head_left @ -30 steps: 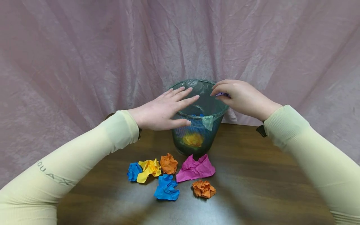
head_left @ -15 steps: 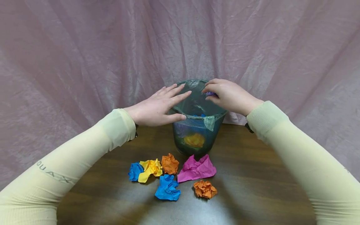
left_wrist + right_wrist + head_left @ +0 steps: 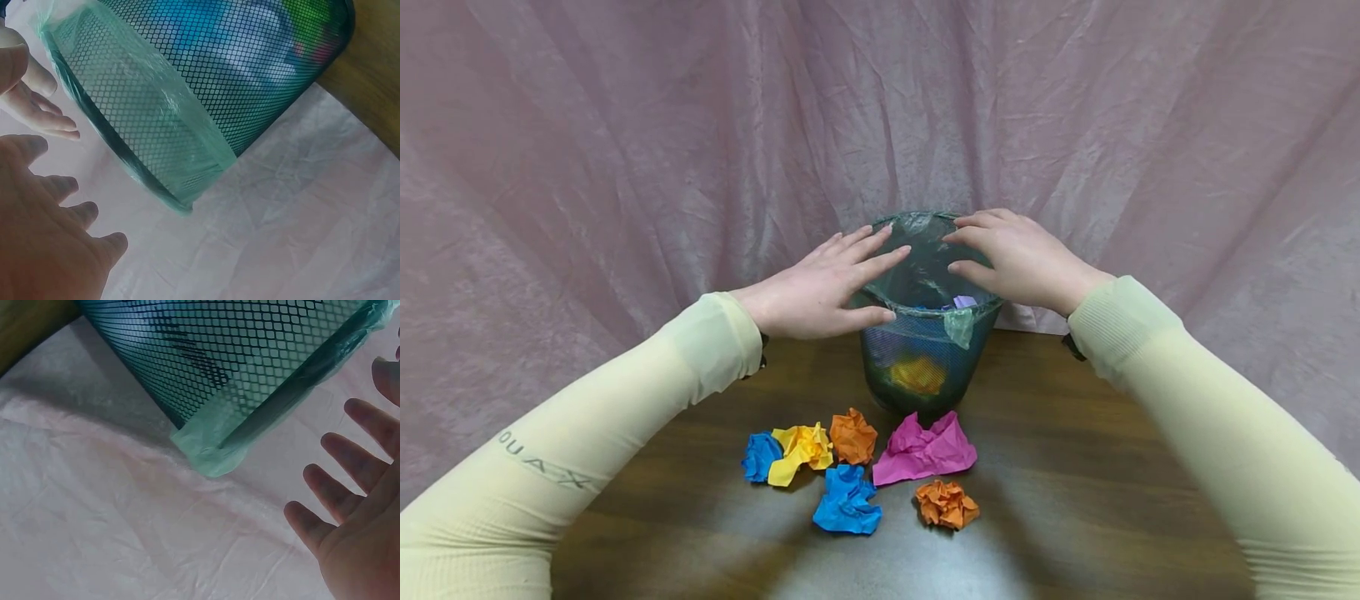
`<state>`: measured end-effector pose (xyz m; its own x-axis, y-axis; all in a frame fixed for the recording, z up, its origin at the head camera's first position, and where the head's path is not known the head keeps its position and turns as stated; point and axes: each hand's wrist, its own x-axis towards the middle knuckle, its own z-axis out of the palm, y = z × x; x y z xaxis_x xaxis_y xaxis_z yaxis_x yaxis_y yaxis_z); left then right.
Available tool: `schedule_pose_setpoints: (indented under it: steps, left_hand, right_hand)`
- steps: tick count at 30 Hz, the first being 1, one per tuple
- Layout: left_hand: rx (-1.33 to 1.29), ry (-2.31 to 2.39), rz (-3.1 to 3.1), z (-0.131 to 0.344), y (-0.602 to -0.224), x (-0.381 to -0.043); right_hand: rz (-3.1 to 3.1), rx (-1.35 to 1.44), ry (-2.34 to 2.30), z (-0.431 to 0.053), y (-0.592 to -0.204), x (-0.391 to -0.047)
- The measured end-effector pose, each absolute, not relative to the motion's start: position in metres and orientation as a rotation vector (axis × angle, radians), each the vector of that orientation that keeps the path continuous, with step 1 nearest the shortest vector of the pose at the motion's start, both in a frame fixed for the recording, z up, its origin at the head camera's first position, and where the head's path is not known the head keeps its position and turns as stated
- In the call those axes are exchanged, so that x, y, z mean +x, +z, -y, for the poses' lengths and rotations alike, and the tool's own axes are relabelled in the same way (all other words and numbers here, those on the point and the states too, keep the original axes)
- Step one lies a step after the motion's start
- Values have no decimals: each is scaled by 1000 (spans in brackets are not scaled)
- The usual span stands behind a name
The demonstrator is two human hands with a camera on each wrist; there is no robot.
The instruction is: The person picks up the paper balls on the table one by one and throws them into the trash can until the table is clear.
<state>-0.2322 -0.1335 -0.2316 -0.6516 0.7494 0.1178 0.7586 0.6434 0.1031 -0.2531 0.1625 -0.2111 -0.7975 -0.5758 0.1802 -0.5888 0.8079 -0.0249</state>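
A mesh wastebasket (image 3: pixel 917 333), lined with a thin green bag (image 3: pixel 156 75), stands at the back of the table. My left hand (image 3: pixel 820 287) is spread over its left rim, fingers straight and holding nothing. Over the right rim my right hand (image 3: pixel 1026 258) has its fingers parted, with nothing between them. Just inside the basket's mouth lies a purple crumpled paper (image 3: pixel 964 302). A yellow paper (image 3: pixel 917 375) shows through the mesh, and blue, white and green papers show through it in the left wrist view.
In front of the basket lie a blue paper ball (image 3: pixel 762 457), a yellow one (image 3: pixel 805 450), an orange one (image 3: pixel 853 436), a pink crumpled sheet (image 3: pixel 928 450), another blue paper (image 3: pixel 847 502) and another orange ball (image 3: pixel 947 504). A pink curtain (image 3: pixel 700 150) hangs behind.
My right hand moved left over the basket and let go of the purple paper, which dropped inside. The left hand shifted slightly left, then stayed still.
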Motion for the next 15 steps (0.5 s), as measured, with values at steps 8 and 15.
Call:
schedule_pose_setpoints:
  steps: [8, 15]
  left_hand:
    - [-1353, -172, 2739, 126, -234, -226]
    - [-1465, -124, 2654, 109, -237, -207]
  right_hand:
    - [2823, 883, 166, -180, -211, -244]
    - [2843, 804, 227, -203, -211, -235]
